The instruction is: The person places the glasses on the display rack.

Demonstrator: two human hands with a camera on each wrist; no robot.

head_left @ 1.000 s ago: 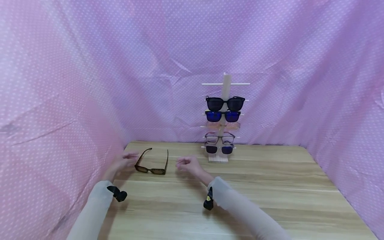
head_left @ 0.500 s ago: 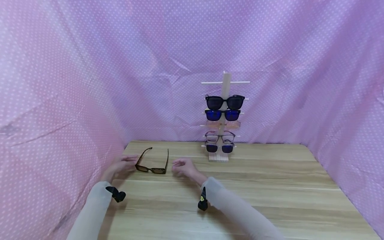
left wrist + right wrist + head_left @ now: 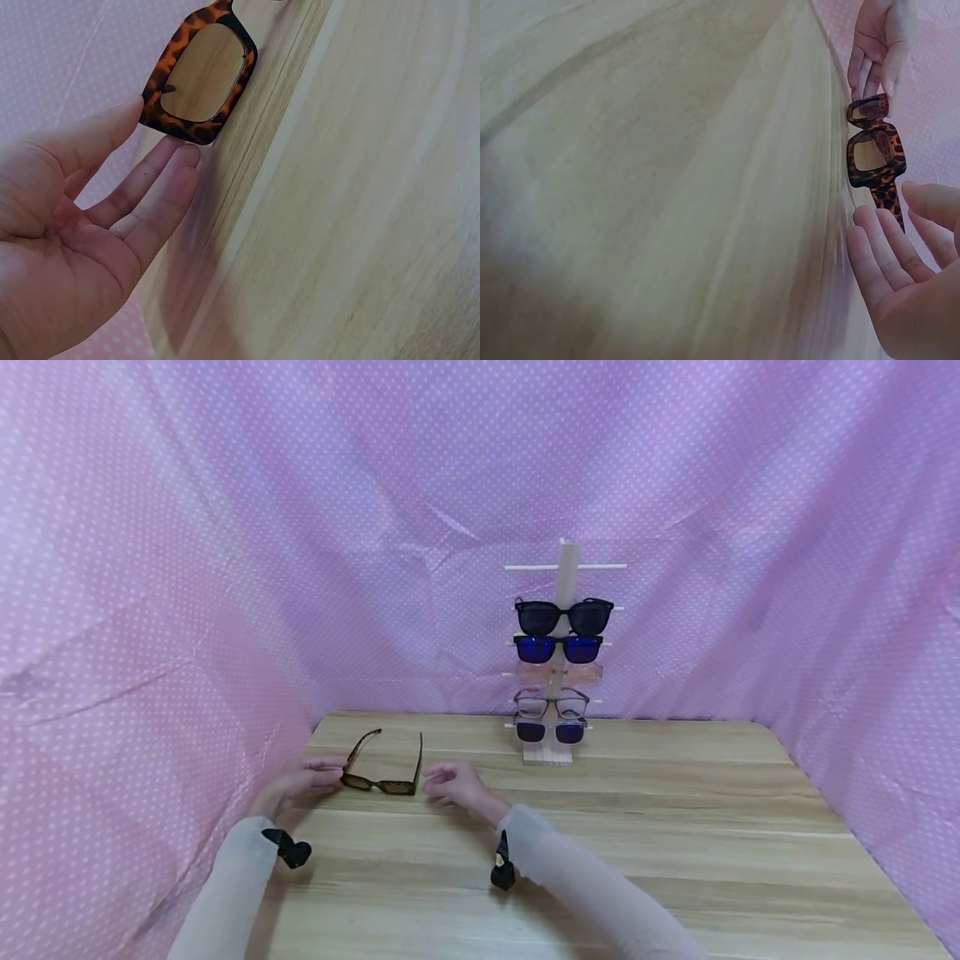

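Tortoiseshell sunglasses (image 3: pixel 377 784) with brown lenses lie on the left of the wooden table, arms unfolded toward the back. My left hand (image 3: pixel 306 777) is at their left end. In the left wrist view its thumb tip meets the corner of the frame (image 3: pixel 154 86), and its fairly straight fingers reach just below that corner; firm contact is hard to judge. Beside the right arm of the sunglasses is my right hand (image 3: pixel 456 785). The right wrist view shows its fingers (image 3: pixel 885 247) extended and thumb apart, close to the patterned arm (image 3: pixel 887 201), without a visible grip.
A wooden display stand (image 3: pixel 567 560) stands at the back of the table (image 3: pixel 637 860). It carries black sunglasses (image 3: pixel 564 617), blue-lensed sunglasses (image 3: pixel 557 648) and several other pairs below. Its top rod (image 3: pixel 600 567) bears no glasses. Pink dotted cloth (image 3: pixel 412 527) surrounds the table.
My right hand has moved left, up to the right arm of the sunglasses. My left hand has come against their left end, and the sunglasses have shifted very slightly right.
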